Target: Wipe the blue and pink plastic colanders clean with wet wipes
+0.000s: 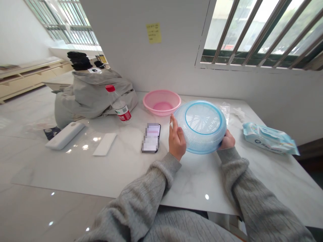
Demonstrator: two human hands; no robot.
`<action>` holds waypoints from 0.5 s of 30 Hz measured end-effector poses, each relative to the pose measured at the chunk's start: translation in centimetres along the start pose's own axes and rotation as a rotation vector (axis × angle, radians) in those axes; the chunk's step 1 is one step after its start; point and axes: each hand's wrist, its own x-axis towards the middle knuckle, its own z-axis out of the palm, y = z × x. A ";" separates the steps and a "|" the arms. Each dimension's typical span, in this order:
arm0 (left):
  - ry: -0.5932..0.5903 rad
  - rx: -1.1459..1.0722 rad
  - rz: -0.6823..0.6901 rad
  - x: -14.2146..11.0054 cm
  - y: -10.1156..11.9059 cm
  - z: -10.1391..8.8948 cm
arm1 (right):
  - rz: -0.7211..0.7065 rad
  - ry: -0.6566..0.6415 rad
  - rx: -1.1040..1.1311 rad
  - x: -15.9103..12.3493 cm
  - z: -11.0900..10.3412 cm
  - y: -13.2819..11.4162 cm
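Between my hands I hold a translucent blue plastic basket (203,121) above the table, its round ribbed bottom tilted up toward me. My left hand (177,140) grips its left side, with something thin and white, perhaps a tissue, between the fingers. At the lower right rim my right hand (227,140) is closed on the edge, its fingers mostly hidden behind the wall. A pink plastic basin (161,107) stands upright behind and to the left, near the wall. Nearest to my left wrist lies a phone (151,138) with its screen lit and blurred.
Left on the white table (126,171) are a bottle with a red cap (119,107), a folded white paper (105,144), a white oblong case (65,135) and a grey garment (93,94). A wipes pack (270,138) and crumpled tissue (238,114) lie at right.
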 end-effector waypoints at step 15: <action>-0.084 -0.081 -0.049 1.4 -0.6 -1.1 | -0.089 -0.174 -0.286 3.0 -2.2 1.0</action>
